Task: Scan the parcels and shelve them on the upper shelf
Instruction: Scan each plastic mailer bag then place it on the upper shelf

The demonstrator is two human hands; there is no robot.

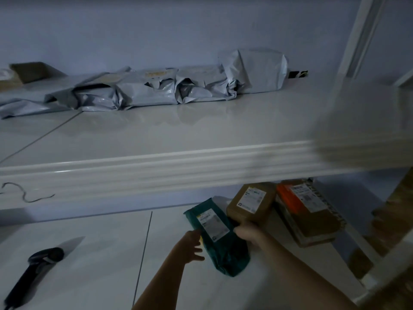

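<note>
A dark green parcel (218,236) with a white label lies on the lower shelf (89,253). My left hand (192,246) touches its left edge with loosely spread fingers. My right hand (248,234) grips its right edge, next to a brown cardboard parcel (251,205). A black handheld scanner (33,271) lies at the lower left of this shelf, apart from both hands. On the upper shelf (201,126), several grey plastic mailer parcels (178,86) lie in a row against the back wall.
An orange-and-brown flat box (310,213) lies right of the brown parcel. A white shelf post (362,36) rises at the right. A cardboard box (31,72) sits at the upper shelf's far left. The shelf's front lip (156,173) overhangs the lower parcels.
</note>
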